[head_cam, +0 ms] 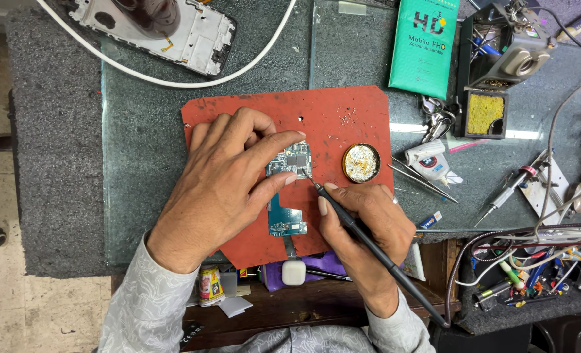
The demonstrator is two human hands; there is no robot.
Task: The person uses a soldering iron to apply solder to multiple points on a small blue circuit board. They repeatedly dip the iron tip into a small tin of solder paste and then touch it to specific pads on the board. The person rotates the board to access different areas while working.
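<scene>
Midway, my left hand (pixel 228 180) pins the circuit board (pixel 289 160) on the red mat (pixel 343 114) while my right hand (pixel 369 219), closed around the soldering iron (pixel 369 238), touches its tip to the board's edge, joint seemingly unfinished.

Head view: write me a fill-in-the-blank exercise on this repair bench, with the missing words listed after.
1. The right hand holds a black soldering iron like a ____.
2. The left hand pins a blue circuit board onto a ____ mat.
3. The round tin lies on the mat to the ____ of the board.
4. The iron's tip touches the board's ____ edge.

Missing words: pen; red; right; right
</scene>
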